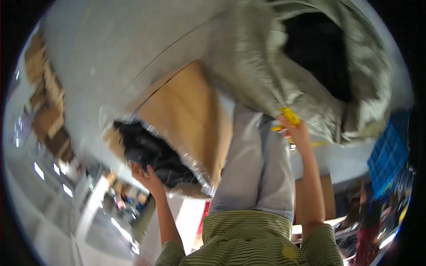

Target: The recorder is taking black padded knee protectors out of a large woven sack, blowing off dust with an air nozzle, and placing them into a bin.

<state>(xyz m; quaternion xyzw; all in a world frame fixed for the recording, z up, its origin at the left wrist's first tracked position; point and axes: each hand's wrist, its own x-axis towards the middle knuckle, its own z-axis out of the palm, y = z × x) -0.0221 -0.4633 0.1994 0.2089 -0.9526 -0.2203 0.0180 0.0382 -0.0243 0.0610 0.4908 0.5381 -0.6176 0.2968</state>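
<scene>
My right hand [293, 128] is closed round the yellow handles of a pair of scissors [290, 116]. The blades point away from me, toward a large grey-green woven sack [253, 66]; whether they touch it I cannot tell. My left hand [147, 178] holds nothing, its fingers apart, close to the opening of a cardboard box [182, 113]. Black items in plastic bags [153, 153] fill that opening. The sack's mouth gapes wide, with dark contents [317, 53] inside.
Several cardboard boxes [49, 122] line the far left. At the right stands a blue crate-like thing [388, 155], and another carton [326, 197] sits beside my right arm. A dark line [177, 39] crosses the grey floor [120, 40]. The picture is blurred toward its edges.
</scene>
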